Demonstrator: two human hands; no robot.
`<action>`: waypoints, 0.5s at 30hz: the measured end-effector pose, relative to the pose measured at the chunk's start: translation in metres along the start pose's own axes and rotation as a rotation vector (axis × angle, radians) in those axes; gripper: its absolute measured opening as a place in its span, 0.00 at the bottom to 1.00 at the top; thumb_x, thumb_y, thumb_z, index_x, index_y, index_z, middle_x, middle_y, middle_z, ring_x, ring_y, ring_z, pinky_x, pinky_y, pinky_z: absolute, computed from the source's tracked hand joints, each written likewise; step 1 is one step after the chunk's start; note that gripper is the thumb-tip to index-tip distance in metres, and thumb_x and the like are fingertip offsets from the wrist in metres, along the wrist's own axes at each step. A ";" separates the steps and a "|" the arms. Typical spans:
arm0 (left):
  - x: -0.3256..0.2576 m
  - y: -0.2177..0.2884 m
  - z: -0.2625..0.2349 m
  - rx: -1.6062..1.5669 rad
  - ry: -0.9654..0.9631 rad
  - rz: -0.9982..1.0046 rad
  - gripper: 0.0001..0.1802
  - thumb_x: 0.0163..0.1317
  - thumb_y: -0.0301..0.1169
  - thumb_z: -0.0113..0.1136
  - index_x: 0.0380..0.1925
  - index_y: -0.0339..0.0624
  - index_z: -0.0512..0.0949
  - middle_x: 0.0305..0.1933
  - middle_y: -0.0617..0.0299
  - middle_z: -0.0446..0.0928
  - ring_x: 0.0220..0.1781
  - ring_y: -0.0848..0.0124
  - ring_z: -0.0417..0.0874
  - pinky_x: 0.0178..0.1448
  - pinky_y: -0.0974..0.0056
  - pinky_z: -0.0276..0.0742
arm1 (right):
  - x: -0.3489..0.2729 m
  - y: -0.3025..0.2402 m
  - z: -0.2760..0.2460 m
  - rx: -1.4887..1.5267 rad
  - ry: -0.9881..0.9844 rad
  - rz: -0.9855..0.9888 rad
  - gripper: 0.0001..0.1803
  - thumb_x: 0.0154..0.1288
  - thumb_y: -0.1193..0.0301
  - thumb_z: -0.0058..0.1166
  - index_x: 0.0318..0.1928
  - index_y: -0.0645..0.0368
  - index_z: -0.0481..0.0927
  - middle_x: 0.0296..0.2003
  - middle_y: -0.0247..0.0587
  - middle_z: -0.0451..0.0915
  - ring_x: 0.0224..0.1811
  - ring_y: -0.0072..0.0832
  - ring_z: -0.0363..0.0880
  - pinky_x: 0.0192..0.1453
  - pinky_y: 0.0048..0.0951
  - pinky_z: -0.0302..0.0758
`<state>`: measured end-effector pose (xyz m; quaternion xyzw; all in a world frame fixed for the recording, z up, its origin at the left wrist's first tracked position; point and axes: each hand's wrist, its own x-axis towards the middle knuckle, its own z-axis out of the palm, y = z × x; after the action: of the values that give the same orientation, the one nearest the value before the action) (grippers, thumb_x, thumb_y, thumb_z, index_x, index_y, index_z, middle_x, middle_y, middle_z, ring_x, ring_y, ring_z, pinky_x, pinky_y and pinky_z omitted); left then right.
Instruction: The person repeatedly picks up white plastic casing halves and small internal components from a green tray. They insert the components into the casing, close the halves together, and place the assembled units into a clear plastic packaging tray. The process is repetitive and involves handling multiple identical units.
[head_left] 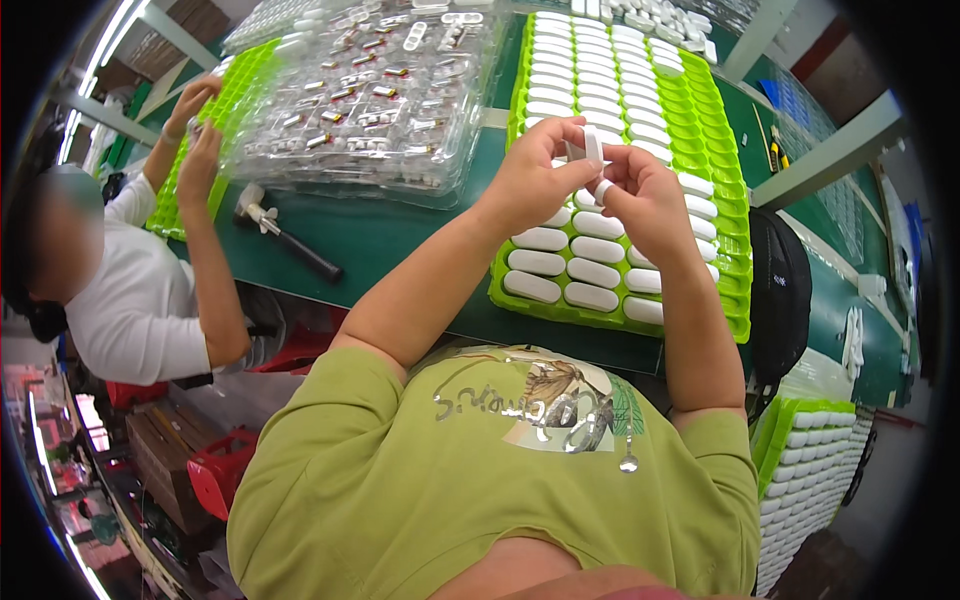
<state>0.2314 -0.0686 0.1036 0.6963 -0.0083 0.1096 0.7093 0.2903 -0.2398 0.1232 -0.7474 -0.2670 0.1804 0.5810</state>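
Above a bright green tray (738,230), my two hands meet around a small white oblong plastic piece (593,146). My left hand (540,172) is closed, pinching the piece between thumb and fingers. From the other side, the fingers of my right hand (645,195) close on it too, near its lower end. Several columns of white rounded oblong pieces (591,272) lie in the tray's slots beneath my hands. Along the tray's right side, bare green slots (700,115) show. My hands cover some of the pieces in the middle.
Left of the tray, a stack of clear plastic trays (350,110) holds small parts. A hammer (285,232) lies on the green table (400,235). At the far left, a co-worker (140,280) handles something over another green tray (225,110). A black bag (778,290) hangs at right.
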 end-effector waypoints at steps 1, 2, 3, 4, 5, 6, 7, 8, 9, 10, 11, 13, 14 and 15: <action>0.001 0.001 -0.003 -0.032 -0.037 0.065 0.24 0.59 0.25 0.66 0.55 0.36 0.71 0.65 0.48 0.70 0.56 0.67 0.79 0.58 0.62 0.77 | 0.004 -0.001 -0.003 0.157 -0.045 0.042 0.20 0.63 0.72 0.62 0.55 0.66 0.77 0.36 0.33 0.81 0.34 0.18 0.78 0.37 0.22 0.75; -0.001 0.001 -0.008 -0.043 -0.065 0.102 0.26 0.58 0.24 0.68 0.55 0.36 0.71 0.67 0.47 0.66 0.58 0.65 0.78 0.59 0.61 0.78 | 0.005 -0.008 -0.005 0.267 -0.067 0.110 0.19 0.65 0.71 0.61 0.54 0.66 0.77 0.37 0.34 0.81 0.34 0.19 0.78 0.38 0.23 0.76; -0.003 0.002 -0.013 -0.054 -0.092 0.140 0.28 0.56 0.23 0.69 0.56 0.37 0.70 0.70 0.45 0.63 0.60 0.64 0.77 0.60 0.60 0.79 | 0.009 -0.006 -0.008 0.373 -0.093 0.147 0.19 0.66 0.70 0.60 0.54 0.66 0.77 0.37 0.34 0.81 0.34 0.20 0.78 0.38 0.23 0.77; -0.005 0.001 -0.015 -0.065 -0.116 0.178 0.30 0.54 0.22 0.70 0.57 0.37 0.69 0.73 0.44 0.59 0.63 0.62 0.76 0.60 0.58 0.79 | 0.011 -0.002 -0.012 0.478 -0.120 0.183 0.18 0.67 0.70 0.59 0.53 0.66 0.77 0.37 0.35 0.81 0.34 0.21 0.79 0.39 0.24 0.78; -0.004 0.000 -0.017 -0.003 -0.085 0.222 0.34 0.51 0.21 0.72 0.58 0.38 0.68 0.66 0.45 0.68 0.59 0.62 0.80 0.56 0.59 0.83 | 0.013 0.000 -0.015 0.551 -0.159 0.199 0.18 0.67 0.70 0.59 0.53 0.66 0.76 0.37 0.35 0.81 0.34 0.22 0.80 0.38 0.24 0.78; -0.005 0.000 -0.017 0.025 -0.061 0.213 0.34 0.51 0.21 0.72 0.58 0.38 0.68 0.63 0.45 0.70 0.56 0.62 0.81 0.54 0.60 0.83 | 0.015 0.004 -0.018 0.623 -0.200 0.215 0.17 0.67 0.70 0.59 0.53 0.66 0.76 0.37 0.36 0.81 0.34 0.22 0.80 0.38 0.24 0.79; -0.006 0.000 -0.016 0.052 -0.035 0.202 0.35 0.50 0.22 0.73 0.58 0.38 0.67 0.60 0.46 0.72 0.54 0.63 0.82 0.52 0.61 0.84 | 0.019 0.006 -0.020 0.695 -0.242 0.232 0.17 0.67 0.70 0.59 0.52 0.66 0.76 0.38 0.36 0.81 0.34 0.23 0.80 0.37 0.24 0.79; -0.007 0.002 -0.018 0.088 0.001 0.195 0.35 0.50 0.22 0.73 0.58 0.38 0.67 0.57 0.47 0.75 0.51 0.64 0.84 0.51 0.63 0.84 | 0.024 0.003 -0.021 0.670 -0.288 0.233 0.17 0.67 0.70 0.58 0.52 0.66 0.76 0.37 0.36 0.81 0.34 0.23 0.81 0.37 0.24 0.80; -0.007 0.000 -0.021 0.180 0.036 0.289 0.36 0.50 0.22 0.74 0.59 0.38 0.67 0.48 0.52 0.78 0.45 0.66 0.86 0.47 0.64 0.85 | 0.028 0.000 -0.022 0.644 -0.335 0.233 0.16 0.68 0.70 0.58 0.52 0.66 0.76 0.37 0.37 0.81 0.34 0.23 0.81 0.36 0.24 0.80; -0.011 0.000 -0.023 0.154 0.059 0.267 0.37 0.50 0.23 0.74 0.59 0.38 0.66 0.49 0.52 0.77 0.47 0.67 0.85 0.48 0.65 0.84 | 0.034 -0.003 -0.022 0.618 -0.383 0.234 0.16 0.68 0.70 0.58 0.52 0.65 0.75 0.37 0.37 0.81 0.34 0.23 0.81 0.35 0.24 0.80; -0.011 -0.001 -0.024 0.167 0.085 0.317 0.38 0.49 0.23 0.75 0.60 0.37 0.66 0.49 0.53 0.76 0.47 0.68 0.84 0.48 0.65 0.84 | 0.040 -0.005 -0.026 0.541 -0.331 0.252 0.16 0.69 0.68 0.56 0.52 0.65 0.76 0.35 0.36 0.81 0.34 0.23 0.82 0.34 0.23 0.81; -0.016 -0.003 -0.026 0.136 0.132 0.329 0.40 0.49 0.23 0.75 0.61 0.35 0.65 0.51 0.54 0.74 0.48 0.69 0.83 0.50 0.65 0.83 | 0.077 -0.009 -0.033 0.218 -0.272 0.191 0.17 0.71 0.61 0.55 0.48 0.63 0.81 0.35 0.36 0.82 0.33 0.22 0.81 0.36 0.24 0.78; -0.019 -0.004 -0.027 0.086 0.152 0.294 0.40 0.49 0.23 0.74 0.62 0.34 0.64 0.53 0.54 0.73 0.49 0.69 0.82 0.50 0.65 0.83 | 0.096 -0.015 -0.030 -0.008 -0.151 0.135 0.19 0.71 0.58 0.56 0.47 0.63 0.82 0.36 0.36 0.82 0.32 0.22 0.80 0.36 0.24 0.77; -0.022 -0.004 -0.027 0.037 0.167 0.256 0.41 0.49 0.23 0.74 0.62 0.33 0.64 0.54 0.54 0.71 0.49 0.69 0.82 0.51 0.65 0.83 | 0.117 -0.022 -0.019 -0.189 -0.038 0.084 0.21 0.69 0.55 0.57 0.44 0.63 0.84 0.35 0.37 0.83 0.31 0.23 0.79 0.36 0.27 0.75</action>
<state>0.2072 -0.0450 0.0948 0.6910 -0.0360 0.2568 0.6748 0.3897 -0.1798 0.1545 -0.8059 -0.2624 0.1925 0.4947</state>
